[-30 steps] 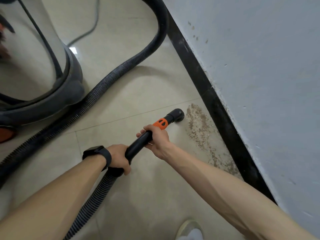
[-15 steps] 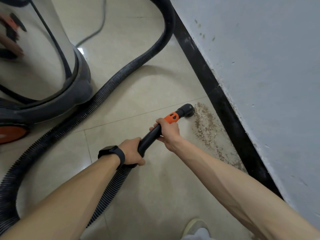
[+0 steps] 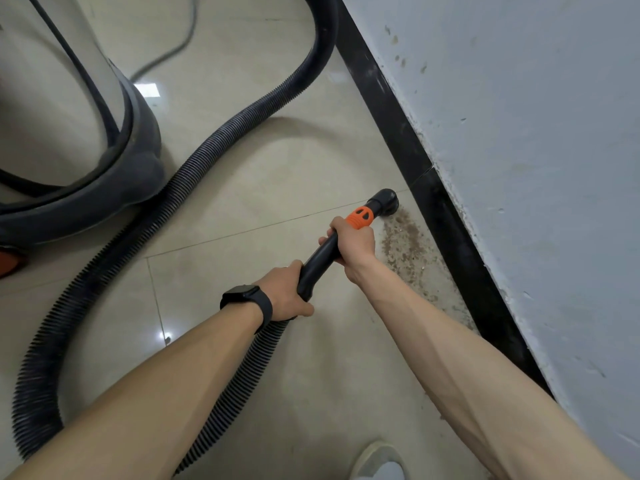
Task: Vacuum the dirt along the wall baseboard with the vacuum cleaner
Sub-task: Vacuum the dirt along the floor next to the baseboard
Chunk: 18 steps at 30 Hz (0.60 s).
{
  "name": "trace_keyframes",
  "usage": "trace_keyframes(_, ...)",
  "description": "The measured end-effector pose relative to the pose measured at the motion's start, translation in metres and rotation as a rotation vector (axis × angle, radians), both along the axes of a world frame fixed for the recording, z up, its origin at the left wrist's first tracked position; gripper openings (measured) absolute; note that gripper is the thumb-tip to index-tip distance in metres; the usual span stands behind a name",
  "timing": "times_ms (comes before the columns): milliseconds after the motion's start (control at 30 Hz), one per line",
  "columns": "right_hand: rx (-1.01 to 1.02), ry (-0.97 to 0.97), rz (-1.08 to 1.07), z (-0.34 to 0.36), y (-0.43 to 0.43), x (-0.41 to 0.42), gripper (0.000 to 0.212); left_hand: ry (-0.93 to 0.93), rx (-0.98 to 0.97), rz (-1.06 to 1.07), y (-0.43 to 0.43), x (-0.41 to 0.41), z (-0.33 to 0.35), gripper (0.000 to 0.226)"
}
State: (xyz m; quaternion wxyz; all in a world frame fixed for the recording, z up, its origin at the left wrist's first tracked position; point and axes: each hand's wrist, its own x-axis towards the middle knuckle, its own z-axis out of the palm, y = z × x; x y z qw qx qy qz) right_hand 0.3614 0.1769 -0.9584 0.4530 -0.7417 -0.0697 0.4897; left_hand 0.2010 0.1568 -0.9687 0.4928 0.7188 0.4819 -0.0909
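Dirt is lying beside the baseboard; we are holding the nozzle at its far edge; our left grip and right grip are both clasping the wand.

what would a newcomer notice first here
Brown dirt lies strewn along the black baseboard at right, with the nozzle at its far end. Both hands grip the wand at centre, right hand ahead, left hand behind. The steel vacuum canister fills the upper left.

Beige tile flr, scuffed lt-grey wall
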Motion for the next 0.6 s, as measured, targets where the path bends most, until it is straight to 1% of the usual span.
trace_keyframes(133,0.007,-0.028,-0.033,-0.003,0.005,0.017,0.046,-0.041,0.014,0.002,0.005,0.015,0.000,0.045)
trace_keyframes(333,-0.023,-0.096,-0.054,-0.007,0.009,0.034,0.045,-0.067,-0.019,0.001,0.004,0.035,-0.003,0.045)
trace_keyframes(600,-0.160,-0.232,-0.036,-0.009,0.011,0.051,0.044,-0.079,-0.132,0.032,0.000,0.057,-0.002,0.047)
